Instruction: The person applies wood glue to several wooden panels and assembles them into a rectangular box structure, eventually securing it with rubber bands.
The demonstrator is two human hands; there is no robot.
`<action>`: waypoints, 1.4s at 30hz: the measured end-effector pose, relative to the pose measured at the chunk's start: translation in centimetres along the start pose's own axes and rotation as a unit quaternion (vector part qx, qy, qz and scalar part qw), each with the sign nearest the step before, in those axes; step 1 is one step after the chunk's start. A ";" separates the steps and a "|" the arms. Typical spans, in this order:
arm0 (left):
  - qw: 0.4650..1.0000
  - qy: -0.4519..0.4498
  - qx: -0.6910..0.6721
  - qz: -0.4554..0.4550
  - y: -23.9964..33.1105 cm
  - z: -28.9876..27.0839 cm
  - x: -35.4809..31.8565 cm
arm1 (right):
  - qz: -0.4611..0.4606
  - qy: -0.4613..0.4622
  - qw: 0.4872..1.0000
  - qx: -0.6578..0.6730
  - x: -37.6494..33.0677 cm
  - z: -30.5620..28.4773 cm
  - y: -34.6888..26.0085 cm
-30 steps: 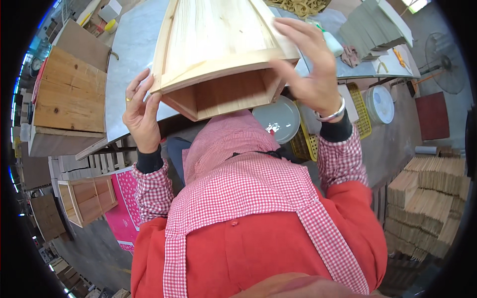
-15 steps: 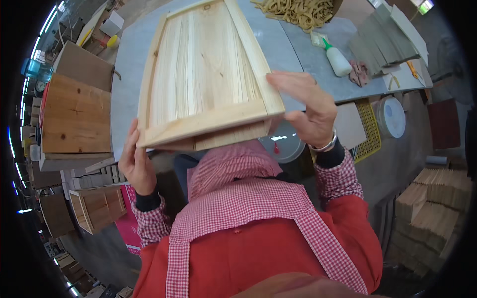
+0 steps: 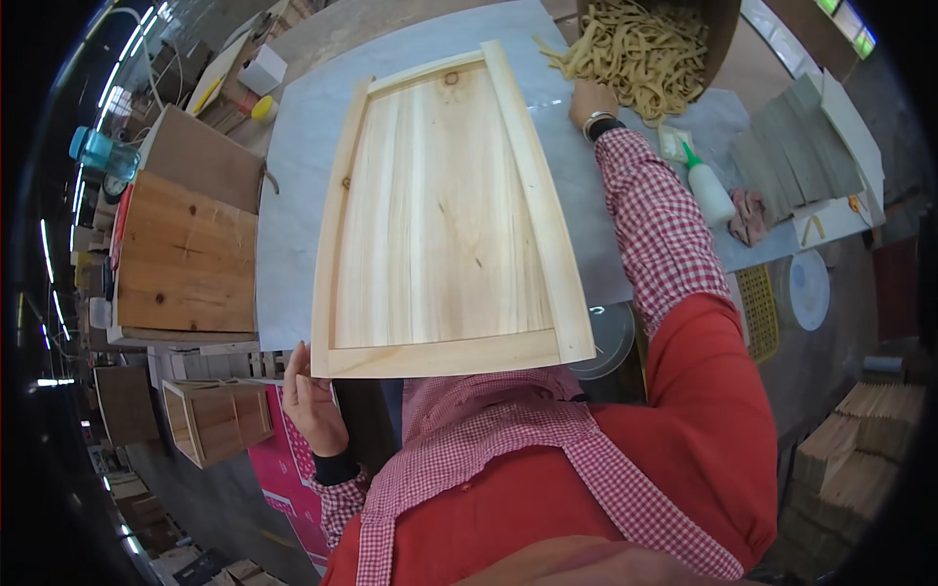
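Observation:
A pale wooden panel with a raised frame (image 3: 445,215), like a shallow box, lies on the grey-covered table in front of me. Beside its near left corner is my left hand (image 3: 315,405), fingers stretched upward and apart; whether a fingertip touches the wood is unclear. My right arm reaches across the table past the panel's right side. The right hand (image 3: 592,104) is at the near left edge of a heap of tan curly bands (image 3: 640,54), its fingers mostly hidden. That heap spills from a tipped brown container (image 3: 721,39).
Right of my arm stand a white squeeze bottle with green tip (image 3: 710,193), a crumpled pinkish cloth (image 3: 748,217) and a stack of grey sheets (image 3: 796,146). Brown wooden boards (image 3: 186,259) rise at the table's left. A clear round lid (image 3: 604,342) shows below the table edge.
The panel has gone from being held tilted by both hands to lying on the table. My right hand has let go and moved far forward to the bands. My left hand has dropped lower.

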State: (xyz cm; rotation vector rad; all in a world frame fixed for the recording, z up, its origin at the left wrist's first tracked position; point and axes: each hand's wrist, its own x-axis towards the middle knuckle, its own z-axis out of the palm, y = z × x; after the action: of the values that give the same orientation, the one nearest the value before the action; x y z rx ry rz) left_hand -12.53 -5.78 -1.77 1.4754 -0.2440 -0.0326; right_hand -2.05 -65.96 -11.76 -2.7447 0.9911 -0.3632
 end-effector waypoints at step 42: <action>0.694 -0.287 0.428 0.503 11.5 -1.1 5.5 | -0.386 0.134 0.855 0.320 -32.2 -25.9 -2.1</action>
State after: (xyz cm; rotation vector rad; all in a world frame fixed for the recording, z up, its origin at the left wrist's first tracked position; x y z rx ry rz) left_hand -8.39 -4.47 10.27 2.0130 -1.7674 0.5965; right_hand -32.42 -46.21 8.22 -2.3338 -0.2613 -1.0018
